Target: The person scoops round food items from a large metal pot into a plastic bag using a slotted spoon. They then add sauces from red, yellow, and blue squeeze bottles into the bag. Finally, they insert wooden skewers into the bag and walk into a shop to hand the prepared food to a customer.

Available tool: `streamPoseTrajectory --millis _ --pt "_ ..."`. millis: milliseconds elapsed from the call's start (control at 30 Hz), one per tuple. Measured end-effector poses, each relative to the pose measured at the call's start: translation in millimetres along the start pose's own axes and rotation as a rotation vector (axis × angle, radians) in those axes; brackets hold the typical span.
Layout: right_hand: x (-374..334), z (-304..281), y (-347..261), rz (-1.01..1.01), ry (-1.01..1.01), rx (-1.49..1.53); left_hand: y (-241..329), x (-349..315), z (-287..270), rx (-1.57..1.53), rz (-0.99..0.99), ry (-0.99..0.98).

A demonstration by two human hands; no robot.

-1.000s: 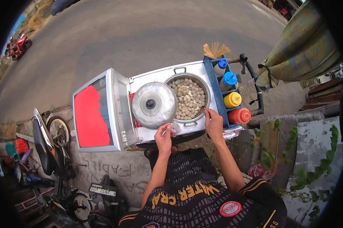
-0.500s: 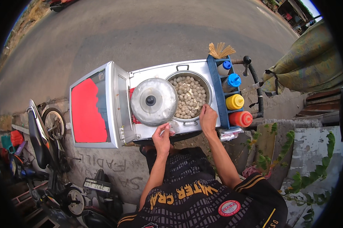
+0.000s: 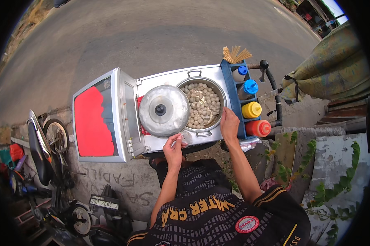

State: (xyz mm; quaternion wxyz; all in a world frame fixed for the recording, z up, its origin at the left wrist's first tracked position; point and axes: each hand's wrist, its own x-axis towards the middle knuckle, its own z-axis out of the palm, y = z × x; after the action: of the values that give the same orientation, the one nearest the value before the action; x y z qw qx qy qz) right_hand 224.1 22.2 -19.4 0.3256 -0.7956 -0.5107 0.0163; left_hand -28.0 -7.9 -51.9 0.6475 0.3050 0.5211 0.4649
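Pot (image 3: 224, 96) of grey-brown balls (image 3: 203, 98), silvery w/ loop handles (image 3: 194, 73), on bench (image 3: 211, 71); dull lid (image 3: 150, 100) w/ blk knob (image 3: 160, 109) overlaps its L edge. L hand (image 3: 174, 151) nearly closed, pinching sm. clear bag (image 3: 186, 138). R hand (image 3: 230, 124) half-curled nr pot's R rim; too small to tell if gripping anything.

The person's left forearm (image 3: 165, 190) climbs from the lower middle of the frame, slanting slightly right; the left hand (image 3: 173, 148), just left of centre, has its fingers bent and drawn in near the thumb; the right forearm (image 3: 246, 170) leans up and left from the lower right; the right hand (image 3: 229, 124) sits higher in the frame, apart from the other, fingers bunched and pointing upward.
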Motion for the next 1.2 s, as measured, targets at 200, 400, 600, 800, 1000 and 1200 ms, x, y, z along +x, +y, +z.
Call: streamPoseTrajectory --millis 200,400,600,800,1000,1200 --pt "3.4 8.5 7.0 -0.046 -0.041 0.002 -1.4 1.4 -4.1 -0.02 -0.009 0.014" --pt "4.0 -3.5 4.5 -0.054 -0.122 0.028 0.3 0.9 -8.1 -0.011 -0.017 0.027" --pt "10.5 1.2 15.6 -0.118 -0.105 0.067 -2.3 4.3 -7.5 -0.003 -0.002 0.012" --pt "3.2 1.4 23.4 -0.156 -0.325 -0.01 -0.6 6.4 -6.4 -0.009 -0.006 0.017" --pt "-1.1 -12.9 15.2 -0.148 -0.165 0.083 -1.0 8.2 -7.2 -0.01 -0.004 0.02" --pt "-3.0 -17.6 6.3 -0.129 -0.056 0.085 2.6 8.8 -6.2 0.017 -0.003 0.019"
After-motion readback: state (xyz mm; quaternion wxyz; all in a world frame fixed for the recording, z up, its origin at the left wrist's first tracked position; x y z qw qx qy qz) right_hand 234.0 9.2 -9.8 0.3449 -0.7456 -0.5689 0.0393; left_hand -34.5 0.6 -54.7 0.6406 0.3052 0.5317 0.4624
